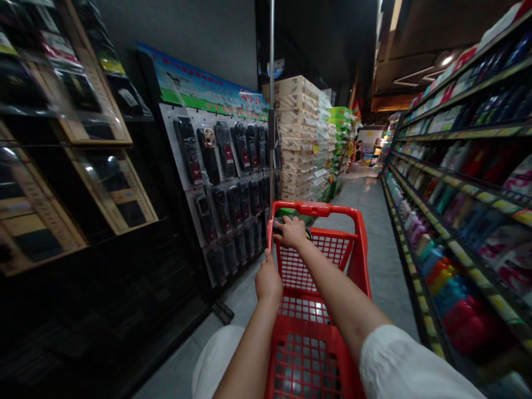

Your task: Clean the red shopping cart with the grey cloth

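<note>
Red cart (pixel 361 244): left hand (pixel 268 282) fisted on left rim, right hand (pixel 291 231) clasping far corner

I stand in a supermarket aisle: stocked shelves (pixel 457 134) at right, hanging packs (pixel 226 149) centre left, red trolley (pixel 316 209) lower centre.

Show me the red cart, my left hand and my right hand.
red cart (pixel 322 209): head view, on its far top rim.
left hand (pixel 268 281): head view, on the back of the hand.
right hand (pixel 292 231): head view, on the back of the hand.
</note>
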The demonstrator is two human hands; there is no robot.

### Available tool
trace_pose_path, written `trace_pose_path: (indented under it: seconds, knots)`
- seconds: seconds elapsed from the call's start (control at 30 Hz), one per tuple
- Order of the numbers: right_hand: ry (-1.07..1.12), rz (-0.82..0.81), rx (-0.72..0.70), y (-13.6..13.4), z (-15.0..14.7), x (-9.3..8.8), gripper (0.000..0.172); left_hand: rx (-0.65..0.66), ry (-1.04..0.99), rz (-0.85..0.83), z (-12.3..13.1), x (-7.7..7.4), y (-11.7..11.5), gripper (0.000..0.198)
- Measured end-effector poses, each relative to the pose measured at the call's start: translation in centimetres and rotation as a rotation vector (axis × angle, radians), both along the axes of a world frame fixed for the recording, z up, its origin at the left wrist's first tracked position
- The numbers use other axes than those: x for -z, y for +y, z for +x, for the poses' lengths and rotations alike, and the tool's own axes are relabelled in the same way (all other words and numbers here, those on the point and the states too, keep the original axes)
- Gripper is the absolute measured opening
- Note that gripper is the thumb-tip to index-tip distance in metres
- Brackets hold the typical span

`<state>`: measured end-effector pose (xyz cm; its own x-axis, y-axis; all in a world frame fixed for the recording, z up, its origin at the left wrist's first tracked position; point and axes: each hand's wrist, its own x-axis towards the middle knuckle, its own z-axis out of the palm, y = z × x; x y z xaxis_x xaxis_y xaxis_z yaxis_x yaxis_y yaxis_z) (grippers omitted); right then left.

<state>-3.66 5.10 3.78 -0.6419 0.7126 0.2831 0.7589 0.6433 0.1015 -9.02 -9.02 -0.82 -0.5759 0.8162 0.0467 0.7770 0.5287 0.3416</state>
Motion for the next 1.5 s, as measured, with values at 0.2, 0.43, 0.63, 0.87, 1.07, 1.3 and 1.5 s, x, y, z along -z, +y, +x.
trace_pose_path:
  seconds: [0.2, 0.43, 0.63, 0.87, 1.07, 1.3, 1.5]
  knots:
    - [0.008, -0.024, -0.132, 1.9, 1.6, 0.3, 0.042, 0.006, 0.009, 0.003, 0.1, 0.0, -0.1, 0.061]
    - [0.124, -0.068, -0.173, 4.0, 5.4, 0.6, 0.036, 0.051, 0.007, 0.016, 0.2, -0.1, 0.2, 0.061]
    - [0.335, -0.073, 0.160, 4.8, 9.3, 1.3, 0.043, 0.056, 0.001, 0.004, 0.3, 0.0, 0.5, 0.061]
    - [0.328, -0.051, 0.172, 3.2, 3.1, 0.9, 0.056, 0.037, 0.005, -0.005, 1.2, -0.4, 0.2, 0.062]
    - [0.172, 0.012, 0.092, 1.7, 1.1, 0.7, 0.040, 0.042, 0.026, -0.027, 1.0, -0.4, 0.4, 0.064]
    - [0.176, -0.062, 0.037, 3.8, 8.3, 1.0, 0.039, 0.017, 0.081, -0.073, 0.8, -0.5, 1.3, 0.060]
    - [0.207, -0.040, 0.036, 4.8, 14.5, 2.2, 0.042, -0.060, 0.184, 0.071, 0.9, -2.7, 6.0, 0.058]
